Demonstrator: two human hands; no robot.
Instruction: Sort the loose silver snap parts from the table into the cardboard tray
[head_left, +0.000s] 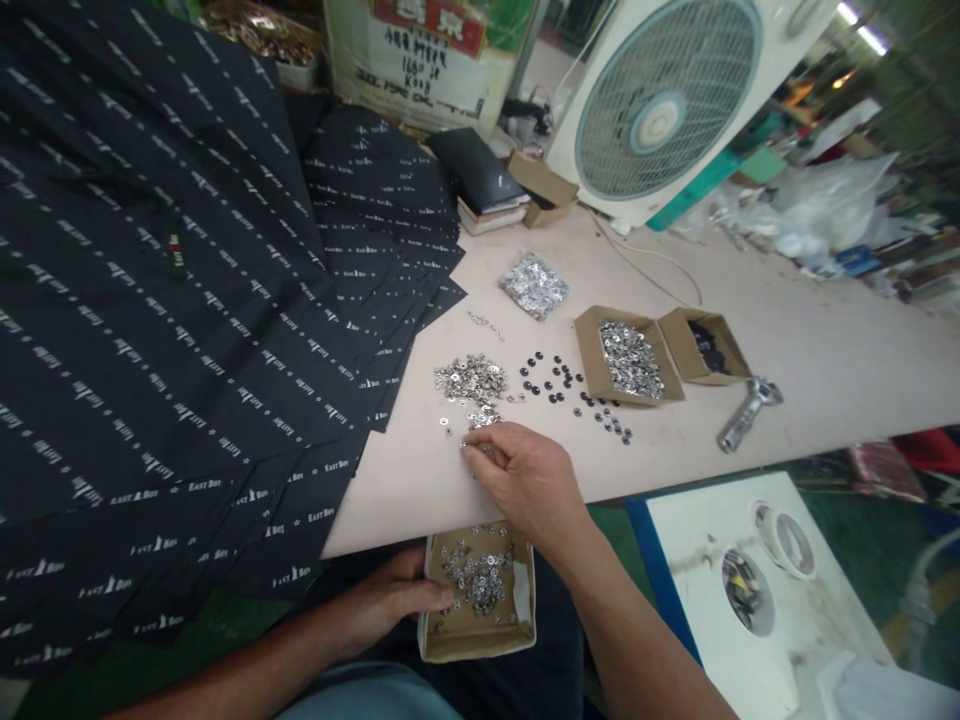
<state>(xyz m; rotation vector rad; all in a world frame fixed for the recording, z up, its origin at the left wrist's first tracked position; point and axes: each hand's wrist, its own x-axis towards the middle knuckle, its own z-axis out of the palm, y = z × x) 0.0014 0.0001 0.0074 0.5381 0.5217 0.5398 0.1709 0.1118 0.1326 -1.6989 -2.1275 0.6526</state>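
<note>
My left hand [405, 592] grips the left side of a small cardboard box [478, 645], its thumb over the rim. Small metal snap parts [484, 582] lie inside the box, which is held just below the table edge. Above it, my right hand [517, 470] rests at the table edge with thumb and forefinger pinched together at the near end of a pile of metal snap parts [471, 378]; what the fingertips hold is too small to name. Black round caps [555, 385] are scattered right of the pile.
Dark printed fabric [187, 300] covers the left side. Two cardboard boxes [670, 360] of small parts and a metal tool [748, 412] lie to the right. A bag of parts [534, 285] sits behind the pile, and a fan [660, 115] stands at the back.
</note>
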